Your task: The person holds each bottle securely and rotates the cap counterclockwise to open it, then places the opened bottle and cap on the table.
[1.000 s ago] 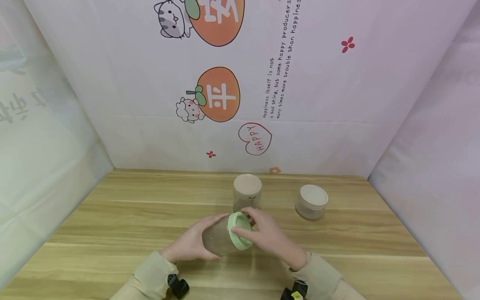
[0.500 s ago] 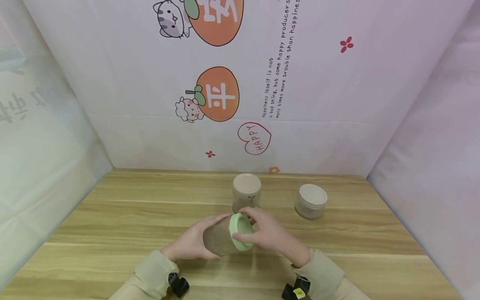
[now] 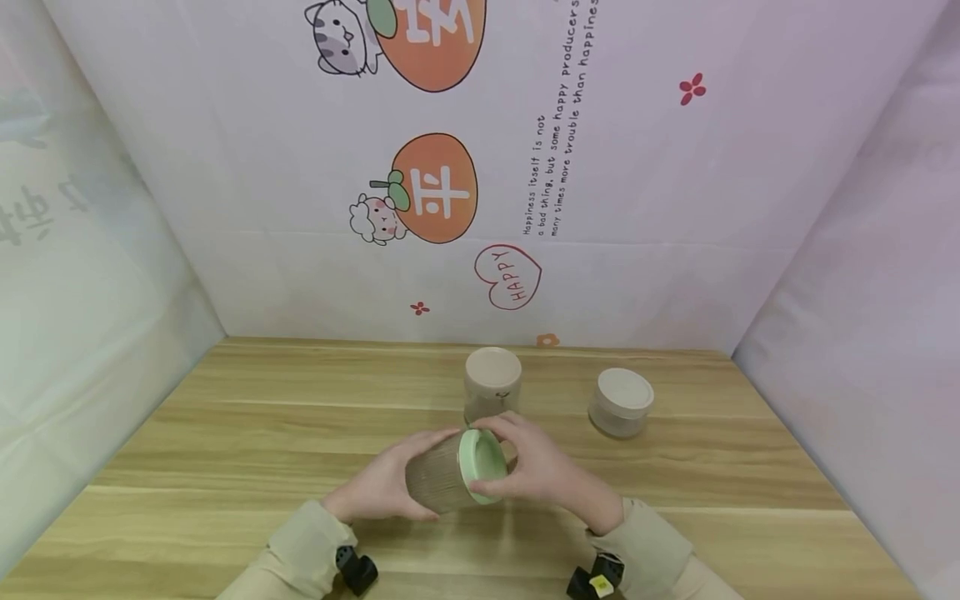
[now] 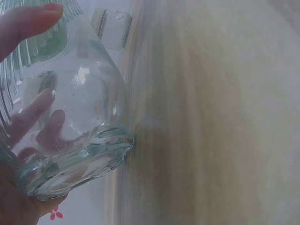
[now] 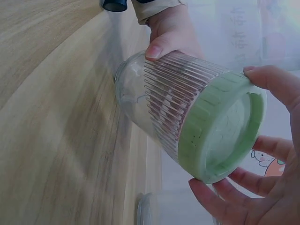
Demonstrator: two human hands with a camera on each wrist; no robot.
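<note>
A clear ribbed glass jar is held tilted above the table, its light green lid facing right. My left hand grips the glass body from the left, thumb on the near side. My right hand holds the lid by its rim, thumb and fingers spread on opposite edges. The right wrist view shows the lid seated on the jar, with fingertips along its edge. In the left wrist view the jar's thick glass base is visible, and the left fingers show through the glass. I cannot see anything inside the jar.
Just behind the hands stands a taller jar with a pale lid. A low, wide jar with a whitish lid is to its right. The wood-grain table meets printed white cloth at the back and sides.
My right hand has turned slightly round the lid: its thumb has slid down to the near edge, and its fingers have shifted along the far edge. The left hand and jar have hardly moved.
</note>
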